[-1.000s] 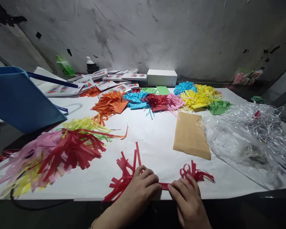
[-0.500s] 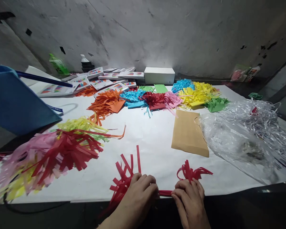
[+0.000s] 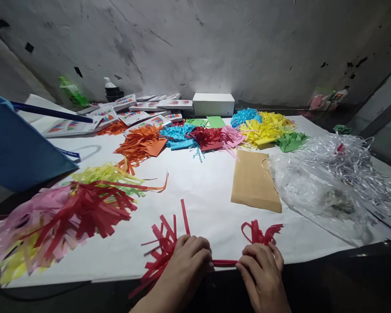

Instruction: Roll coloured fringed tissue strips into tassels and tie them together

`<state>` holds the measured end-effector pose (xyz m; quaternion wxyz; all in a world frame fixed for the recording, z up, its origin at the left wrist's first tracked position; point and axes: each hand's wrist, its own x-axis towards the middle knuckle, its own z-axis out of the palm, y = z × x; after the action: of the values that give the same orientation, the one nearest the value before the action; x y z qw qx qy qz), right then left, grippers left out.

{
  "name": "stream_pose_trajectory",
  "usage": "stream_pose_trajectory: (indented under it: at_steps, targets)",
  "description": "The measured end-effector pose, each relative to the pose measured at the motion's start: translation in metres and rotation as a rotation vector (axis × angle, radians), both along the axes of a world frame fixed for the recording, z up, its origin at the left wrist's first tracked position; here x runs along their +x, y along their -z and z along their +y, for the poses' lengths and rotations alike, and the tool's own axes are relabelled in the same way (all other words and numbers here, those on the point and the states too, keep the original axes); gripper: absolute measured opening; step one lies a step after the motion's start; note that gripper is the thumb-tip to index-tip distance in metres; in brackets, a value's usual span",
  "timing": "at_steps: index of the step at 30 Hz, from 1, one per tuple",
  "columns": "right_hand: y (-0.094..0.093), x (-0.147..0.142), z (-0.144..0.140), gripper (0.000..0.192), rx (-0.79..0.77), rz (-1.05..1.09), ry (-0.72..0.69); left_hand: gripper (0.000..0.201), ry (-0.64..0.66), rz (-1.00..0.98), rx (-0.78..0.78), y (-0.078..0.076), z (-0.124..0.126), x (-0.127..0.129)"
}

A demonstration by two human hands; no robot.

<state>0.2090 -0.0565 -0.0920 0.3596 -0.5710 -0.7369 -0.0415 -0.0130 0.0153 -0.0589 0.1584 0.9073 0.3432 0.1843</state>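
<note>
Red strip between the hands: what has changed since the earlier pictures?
The right hand has moved slightly rightward, away from the left hand, so more of the red strip shows between them. Both hands still hold it; the brown paper lies unmoved.

The left hand [image 3: 192, 261] and right hand [image 3: 262, 274] are bare, with the visible forearm [image 3: 161, 289] uncovered too.

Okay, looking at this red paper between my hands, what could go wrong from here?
The narrow red strip runs between the left hand and the right hand, so a hard pull might tear it.

The red fringe beside the left hand reaches past the near edge of the white table covering, so its ends could get snagged or creased there.
</note>
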Motion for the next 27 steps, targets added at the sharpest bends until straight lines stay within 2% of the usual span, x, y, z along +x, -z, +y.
stream_pose_trajectory:
  at_steps: [3,7,11,14,17,20,22,25,27]
  targets:
    - [0.004,-0.002,0.000,0.010,0.000,-0.018,0.064,0.015,-0.060,0.058,0.007,-0.003,-0.003,0.008]
    - [0.002,-0.011,0.003,0.009,0.014,-0.048,0.158,0.014,-0.136,0.200,-0.032,-0.015,-0.004,0.021]
    - [-0.005,-0.023,0.004,0.028,0.056,-0.013,0.017,0.015,-0.158,0.240,-0.052,-0.018,-0.001,0.025]
    - [-0.007,-0.025,0.000,0.025,0.124,-0.074,-0.056,0.018,-0.147,0.195,-0.088,-0.021,-0.003,0.019]
    - [-0.012,-0.014,-0.007,0.023,0.211,-0.164,-0.122,0.019,-0.050,0.051,-0.222,-0.035,-0.008,0.011]
    - [-0.027,0.003,-0.013,0.024,0.278,-0.259,-0.235,0.020,0.070,-0.124,-0.465,-0.056,-0.013,0.012]
    - [-0.042,0.013,-0.016,0.022,0.319,-0.302,-0.242,0.016,0.085,-0.238,-0.766,-0.065,-0.015,0.020]
    - [-0.063,0.019,-0.020,0.019,0.353,-0.258,-0.201,0.018,0.027,-0.464,-1.315,-0.065,-0.017,0.037]
    - [-0.070,0.020,-0.022,0.015,0.382,-0.177,-0.160,0.029,0.030,-0.604,-1.526,-0.059,-0.019,0.050]
